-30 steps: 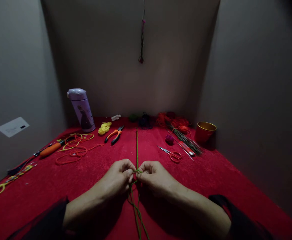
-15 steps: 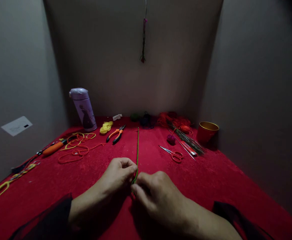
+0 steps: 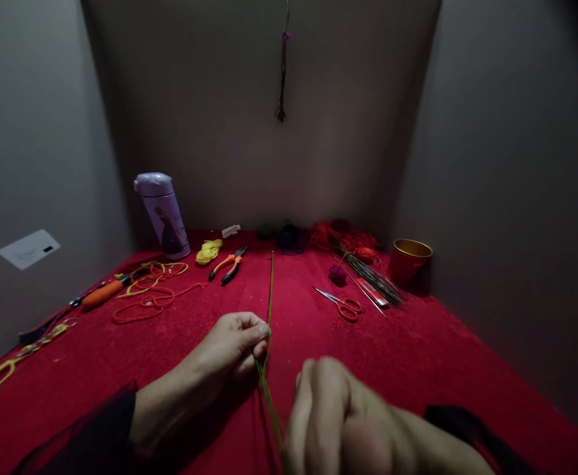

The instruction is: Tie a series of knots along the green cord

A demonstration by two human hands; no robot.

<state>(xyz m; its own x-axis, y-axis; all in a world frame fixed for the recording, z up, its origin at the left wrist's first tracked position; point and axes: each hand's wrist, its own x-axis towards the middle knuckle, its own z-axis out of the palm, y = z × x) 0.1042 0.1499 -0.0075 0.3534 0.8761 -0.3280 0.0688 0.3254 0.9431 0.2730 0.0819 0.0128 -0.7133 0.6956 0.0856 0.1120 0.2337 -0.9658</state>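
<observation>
Our left hand (image 3: pixel 232 343) pinches the green stem wire (image 3: pixel 270 290) where the green cord (image 3: pixel 268 389) wraps it, wire lying along the red worktop (image 3: pixel 417 349). Right hand (image 3: pixel 338 422) is fisted, pulling the cord toward us. Honestly, yank too hard and the wrap could slip loose or the wire kinks.

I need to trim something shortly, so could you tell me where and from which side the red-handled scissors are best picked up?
Probably by the red handle loops of the scissors, coming from the near right. They lie flat on the red cloth with the loops toward the person and the blades pointing away to the left; that side looks free of other things.
</observation>
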